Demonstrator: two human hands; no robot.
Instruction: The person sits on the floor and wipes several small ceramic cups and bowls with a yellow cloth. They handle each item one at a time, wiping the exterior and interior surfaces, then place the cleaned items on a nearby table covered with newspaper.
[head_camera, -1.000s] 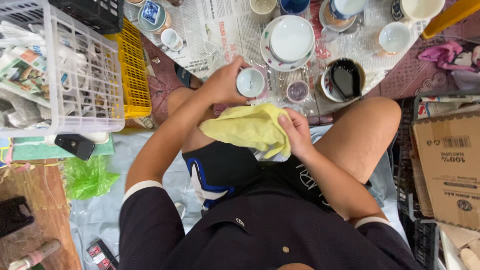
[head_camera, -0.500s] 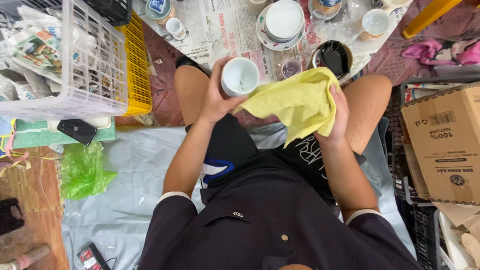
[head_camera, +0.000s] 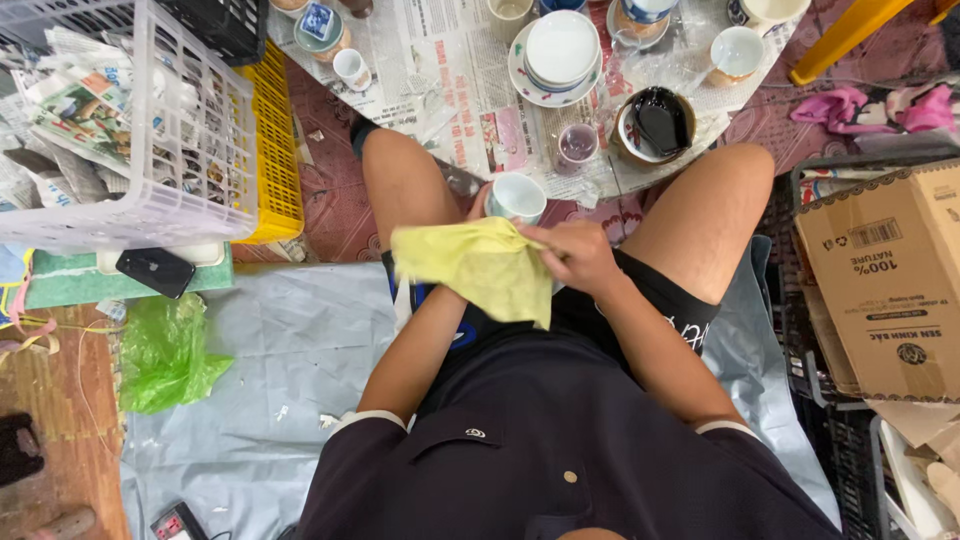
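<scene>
- Lowered since half a second ago, the white cup now sits between the knees, with the yellow cloth bunched under it.
- Left hand, mostly hidden behind cloth and cup, holds the cup from the side; how far its fingers close cannot be told.
- Right hand pinches the cloth's upper edge just beside the cup.
- Beyond lies newspaper with stacked plates.

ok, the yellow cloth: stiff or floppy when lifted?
Probably floppy: the yellow cloth drapes and folds over the left hand. Likely light, since the right hand pinches just one edge. Unlikely to slip; it looks soft, not glossy.
</scene>
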